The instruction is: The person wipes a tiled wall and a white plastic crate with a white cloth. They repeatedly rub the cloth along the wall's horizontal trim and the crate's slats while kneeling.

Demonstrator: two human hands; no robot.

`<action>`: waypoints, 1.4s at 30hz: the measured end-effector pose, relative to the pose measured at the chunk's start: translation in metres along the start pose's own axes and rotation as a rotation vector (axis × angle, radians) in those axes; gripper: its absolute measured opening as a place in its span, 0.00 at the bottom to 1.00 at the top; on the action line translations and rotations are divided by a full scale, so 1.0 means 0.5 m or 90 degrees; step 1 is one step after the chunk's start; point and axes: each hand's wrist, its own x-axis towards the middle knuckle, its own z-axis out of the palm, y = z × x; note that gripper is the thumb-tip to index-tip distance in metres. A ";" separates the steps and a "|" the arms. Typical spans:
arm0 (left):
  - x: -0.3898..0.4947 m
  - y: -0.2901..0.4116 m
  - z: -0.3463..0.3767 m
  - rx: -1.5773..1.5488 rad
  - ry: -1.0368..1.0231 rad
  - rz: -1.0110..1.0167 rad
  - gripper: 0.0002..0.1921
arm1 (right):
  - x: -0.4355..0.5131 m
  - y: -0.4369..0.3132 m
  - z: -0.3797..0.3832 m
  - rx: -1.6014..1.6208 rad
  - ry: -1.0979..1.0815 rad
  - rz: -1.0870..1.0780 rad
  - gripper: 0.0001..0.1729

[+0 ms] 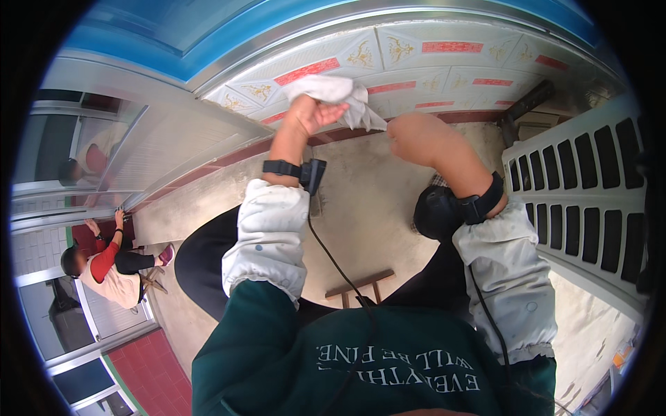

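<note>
A white cloth point(359, 106) is stretched between my two hands, in front of the lower part of a tiled wall. My left hand point(316, 115) is inside the bunched end of it, palm partly showing and fingers curled, with the fabric passing over and behind them. Pulled to a narrow point, the other end of the cloth meets my right hand point(411, 136), which is closed on it. The right fingers are mostly hidden behind the back of that hand. Both wrists carry black straps with small devices.
Patterned wall tiles point(400, 86) run below a blue-framed window point(197, 62). A grey slatted metal unit point(577, 177) stands close on my right, near a dark wooden leg point(525, 106). Part of a wooden stool point(360, 286) shows below me. Another person point(112, 265) sits at far left. Cables point(335, 260) hang by my arms.
</note>
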 end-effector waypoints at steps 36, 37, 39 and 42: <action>-0.006 -0.211 -0.016 0.323 -0.016 -0.124 0.15 | 0.047 -0.056 0.007 0.099 0.085 -0.184 0.21; -0.032 -0.193 0.009 0.322 -0.045 -0.085 0.14 | 0.047 -0.056 0.000 0.092 0.122 -0.172 0.25; -0.086 -0.147 0.050 0.334 -0.078 -0.016 0.13 | 0.043 -0.053 -0.014 0.087 0.219 -0.164 0.33; -0.166 -0.074 0.102 0.348 -0.092 0.067 0.10 | 0.022 -0.046 -0.034 0.260 0.214 -0.116 0.40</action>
